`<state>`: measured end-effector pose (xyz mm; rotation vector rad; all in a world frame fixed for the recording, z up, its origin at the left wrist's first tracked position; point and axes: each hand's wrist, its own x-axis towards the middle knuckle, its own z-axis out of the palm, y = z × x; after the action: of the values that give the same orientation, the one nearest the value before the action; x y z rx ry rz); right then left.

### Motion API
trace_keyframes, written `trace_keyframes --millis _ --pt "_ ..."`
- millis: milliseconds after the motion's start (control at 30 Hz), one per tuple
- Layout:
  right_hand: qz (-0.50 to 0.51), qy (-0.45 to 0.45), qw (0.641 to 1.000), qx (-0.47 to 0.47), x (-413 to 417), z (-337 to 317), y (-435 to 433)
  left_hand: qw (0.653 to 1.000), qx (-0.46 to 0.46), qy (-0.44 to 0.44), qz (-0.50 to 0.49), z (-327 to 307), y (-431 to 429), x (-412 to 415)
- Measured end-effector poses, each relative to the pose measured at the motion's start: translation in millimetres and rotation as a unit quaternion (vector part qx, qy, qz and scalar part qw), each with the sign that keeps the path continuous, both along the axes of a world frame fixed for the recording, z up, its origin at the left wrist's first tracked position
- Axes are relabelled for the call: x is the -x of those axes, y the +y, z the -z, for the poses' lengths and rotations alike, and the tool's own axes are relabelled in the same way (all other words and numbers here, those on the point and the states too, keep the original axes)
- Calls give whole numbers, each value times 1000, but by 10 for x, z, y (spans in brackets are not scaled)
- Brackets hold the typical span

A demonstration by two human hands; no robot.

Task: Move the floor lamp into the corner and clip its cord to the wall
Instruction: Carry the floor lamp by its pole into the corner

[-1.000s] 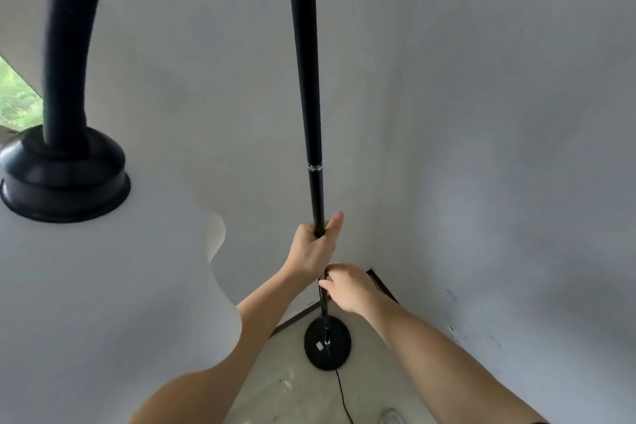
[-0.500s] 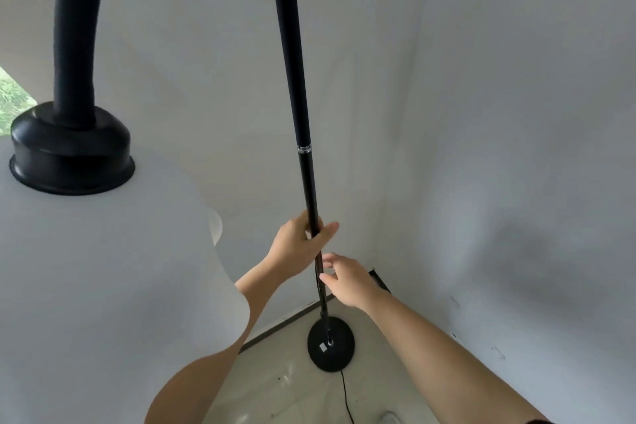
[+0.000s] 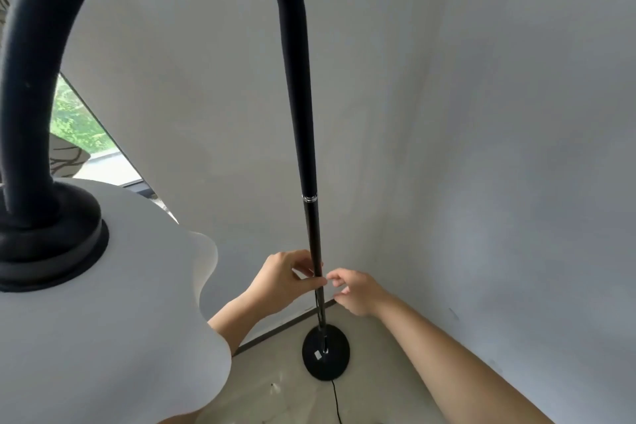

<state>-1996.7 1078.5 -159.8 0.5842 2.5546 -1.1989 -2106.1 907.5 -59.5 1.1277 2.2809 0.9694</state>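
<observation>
While the floor lamp stands in the corner where two grey walls meet, its round black base rests flat on the pale floor, near both walls. In the head view, the thin black pole rises from the base, passes a small silver ring, becomes thicker, and bends over at the top toward the left. There it ends in a black cap on the white wavy shade, which fills the lower left part of the view, very close to the camera.

The left hand is at the lower pole, and its grip is loosely grasping the pole, with the thumb and fingers around it from the left side. The right hand is just beside the pole on the right; its grip is released, the fingers are curled a little and do not clearly touch the pole.

The black cord leaves the near edge of the base and runs over the floor toward the bottom of the view. At the left, a window shows green leaves.
</observation>
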Motion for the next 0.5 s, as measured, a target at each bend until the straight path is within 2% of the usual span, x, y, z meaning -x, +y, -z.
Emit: trace_keyframes --millis 167,300,367,500 --pt "-5 10 999 34 -31 3 -234 1000 -13 11 -14 13 -67 -66" --pt "-8 41 999 6 -4 -30 -387 999 -12 32 -19 -31 -85 -148" --pt "1 58 998 -11 6 -56 -440 998 -41 28 -35 -100 -77 -232" --pt "21 34 999 -30 63 -138 -481 995 -84 1 -57 -287 35 -318"
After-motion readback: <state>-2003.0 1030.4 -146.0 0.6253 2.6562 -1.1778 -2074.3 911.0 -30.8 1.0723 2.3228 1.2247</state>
